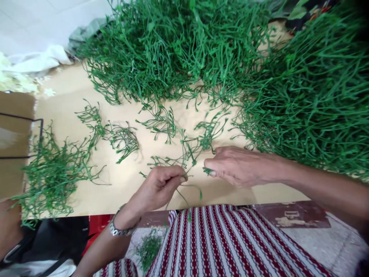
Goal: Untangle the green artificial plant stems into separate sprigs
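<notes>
My left hand (163, 188), with a metal-banded watch (122, 227) on its wrist, pinches thin green stems (184, 195) that hang out below its fingers. To its right, my right hand (236, 165) is closed, and a short green piece (208, 170) sticks out beside its thumb; the rest of what it holds is hidden. The stems look like artificial plant sprigs with small budded tips. Just beyond my hands lie loose green sprigs (206, 138), some partly behind my left fingers.
Big heaps of green sprigs (178, 50) cover the far side and right (317, 100) of the tan table (115, 196). A smaller pile (57, 177) lies at left beside a cardboard box (15, 142). White cloth (43, 59) and pale flowers (17, 80) are far left. Another person's arm (10, 227) shows lower left.
</notes>
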A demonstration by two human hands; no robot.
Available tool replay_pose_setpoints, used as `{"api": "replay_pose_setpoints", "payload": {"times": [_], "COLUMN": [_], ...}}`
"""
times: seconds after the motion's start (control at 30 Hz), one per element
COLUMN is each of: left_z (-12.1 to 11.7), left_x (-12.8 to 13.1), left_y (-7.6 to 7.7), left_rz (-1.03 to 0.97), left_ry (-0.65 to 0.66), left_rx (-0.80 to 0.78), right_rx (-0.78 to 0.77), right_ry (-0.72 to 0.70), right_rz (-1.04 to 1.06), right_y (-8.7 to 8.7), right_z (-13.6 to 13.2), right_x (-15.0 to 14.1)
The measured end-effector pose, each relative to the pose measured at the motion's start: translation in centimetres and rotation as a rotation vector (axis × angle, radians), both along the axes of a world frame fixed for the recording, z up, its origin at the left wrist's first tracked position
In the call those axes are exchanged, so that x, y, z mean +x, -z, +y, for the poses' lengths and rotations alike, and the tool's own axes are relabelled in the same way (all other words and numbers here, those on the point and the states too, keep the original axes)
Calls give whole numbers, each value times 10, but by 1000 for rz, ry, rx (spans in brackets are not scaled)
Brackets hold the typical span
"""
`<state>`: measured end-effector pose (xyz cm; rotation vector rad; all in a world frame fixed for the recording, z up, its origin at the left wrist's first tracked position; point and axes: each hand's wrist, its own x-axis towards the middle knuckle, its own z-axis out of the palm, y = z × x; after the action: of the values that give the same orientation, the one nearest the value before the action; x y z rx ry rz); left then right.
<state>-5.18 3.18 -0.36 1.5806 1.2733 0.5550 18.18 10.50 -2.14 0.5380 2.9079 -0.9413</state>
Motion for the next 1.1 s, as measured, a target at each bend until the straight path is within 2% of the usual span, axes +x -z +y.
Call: {"api": "replay_pose_setpoints", "payload": {"times": [0.07, 0.13, 0.23, 0.33, 0.4, 0.47, 0.57, 0.7, 0.87, 0.93, 1.0, 1.1], "left_z": [2, 3, 2, 0, 0, -1, -1, -2, -3, -3, -2, -1], "left_x": [6, 14, 22, 27, 28, 29, 31, 36, 42, 44, 45, 45], "left_y": [8, 17, 27, 33, 33, 32, 31, 31, 34, 36, 38, 39], "left_rz": [-85, -159, -197, -185, -154, -119, -65, -6, -62, -150, -325, -645], "left_ry": [-135, -241, -322, -325, -289, -265, -239, -253, -279, -321, -419, -574], "left_rx": [-14, 18, 91, 127, 148, 160, 177, 244, 281, 229, 130, -114], "right_rx": [-70, -206, -564, -960, -1149, -1270, -1297, -1146, -999, -973, -932, -884], "right_ry": [19, 88, 364, 645, 732, 763, 732, 637, 557, 575, 583, 540], "right_rz": [35, 110, 231, 310, 365, 413, 412, 350, 216, 169, 168, 235], "right_y": [0, 3, 14, 25, 29, 30, 31, 31, 32, 34, 36, 35], "right_z": [-3, -8, -14, -18, -20, -22, -24, -26, -32, -36, -39, -41], "right_x": [-4, -8, -12, -16, -20, -24, -29, -33, -39, -40, -41, -39]}}
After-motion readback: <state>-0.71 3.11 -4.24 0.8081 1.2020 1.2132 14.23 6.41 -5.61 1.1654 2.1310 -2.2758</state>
